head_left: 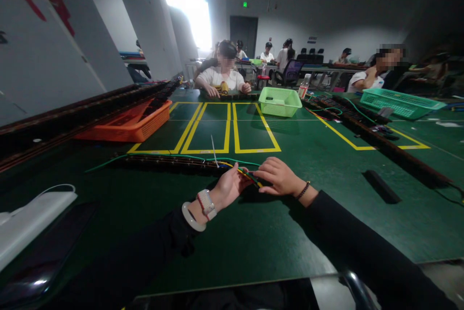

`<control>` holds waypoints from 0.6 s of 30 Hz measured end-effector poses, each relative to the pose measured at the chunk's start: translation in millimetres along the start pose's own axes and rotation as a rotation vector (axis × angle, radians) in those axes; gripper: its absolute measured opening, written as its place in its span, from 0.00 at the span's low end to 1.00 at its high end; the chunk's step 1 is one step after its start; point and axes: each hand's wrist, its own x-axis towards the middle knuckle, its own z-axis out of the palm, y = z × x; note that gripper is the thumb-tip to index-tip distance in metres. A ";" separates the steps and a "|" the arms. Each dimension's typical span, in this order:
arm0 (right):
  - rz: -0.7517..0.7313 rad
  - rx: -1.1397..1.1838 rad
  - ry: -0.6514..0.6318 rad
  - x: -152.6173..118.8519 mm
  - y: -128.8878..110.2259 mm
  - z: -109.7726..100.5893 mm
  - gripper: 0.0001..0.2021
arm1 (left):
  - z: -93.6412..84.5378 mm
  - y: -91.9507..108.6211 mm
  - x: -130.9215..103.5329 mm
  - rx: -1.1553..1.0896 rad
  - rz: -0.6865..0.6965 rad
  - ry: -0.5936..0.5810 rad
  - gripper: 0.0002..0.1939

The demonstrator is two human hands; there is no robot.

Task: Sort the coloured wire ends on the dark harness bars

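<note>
Several thin wires point(243, 171), yellow, green and red among them, run between my two hands above the green table. My left hand point(232, 185), with a watch and a pale bangle at the wrist, is closed on them from the left. From the right, my right hand point(277, 177) pinches the same wires near their end, a dark beaded bracelet on its wrist. To the left the wires lead to a long dark strip point(170, 162) lying on the table. A white cable tie point(213, 150) sticks up from the strip's right end. A green wire point(108, 162) lies along the strip.
An orange basket point(145, 126) holds dark strips at left. Beyond stand a light green basket point(280, 102), a bottle point(303, 87) and a teal basket point(402, 103). A black bar point(381, 187) lies right; a phone point(54, 247) lies left. A person point(224, 78) sits opposite.
</note>
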 end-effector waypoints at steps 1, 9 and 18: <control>-0.073 -0.018 -0.032 1.2 -2.6 -2.5 0.25 | 0.6 0.2 -0.3 0.003 0.001 0.004 0.17; -0.249 -0.125 -0.194 12.9 -10.2 -10.4 0.15 | 1.4 0.3 -0.6 0.024 0.018 0.032 0.19; -0.223 -0.124 -0.132 15.3 -22.6 -12.2 0.14 | -2.1 -1.8 2.6 -0.011 -0.011 0.007 0.18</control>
